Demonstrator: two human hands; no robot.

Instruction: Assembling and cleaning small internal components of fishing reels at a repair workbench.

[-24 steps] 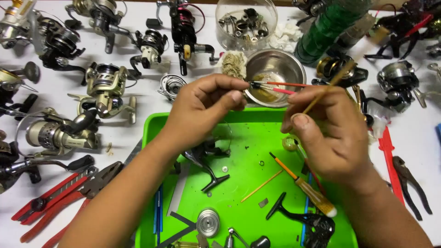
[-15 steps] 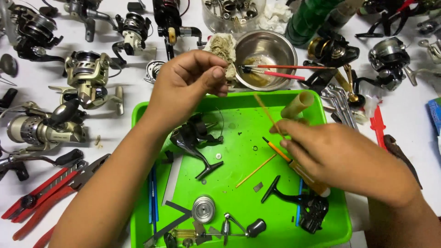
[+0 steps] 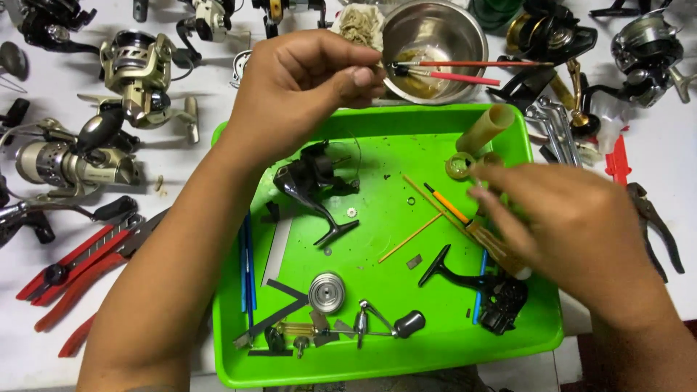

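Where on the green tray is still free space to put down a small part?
The green tray has a bare patch in its middle, between the black reel body, the orange-handled screwdriver and the round metal spool. Its bottom edge and right side are crowded with parts. The white table to the left is full of reels.

White table with green tray, fishing reels, steel bowl, red pliers.

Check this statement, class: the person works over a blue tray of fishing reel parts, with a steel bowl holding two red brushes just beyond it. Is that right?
Not quite. The head view shows the tray is bright green, not blue. The rest stands: reel parts lie in it, and the steel bowl with two red brushes sits just beyond it.
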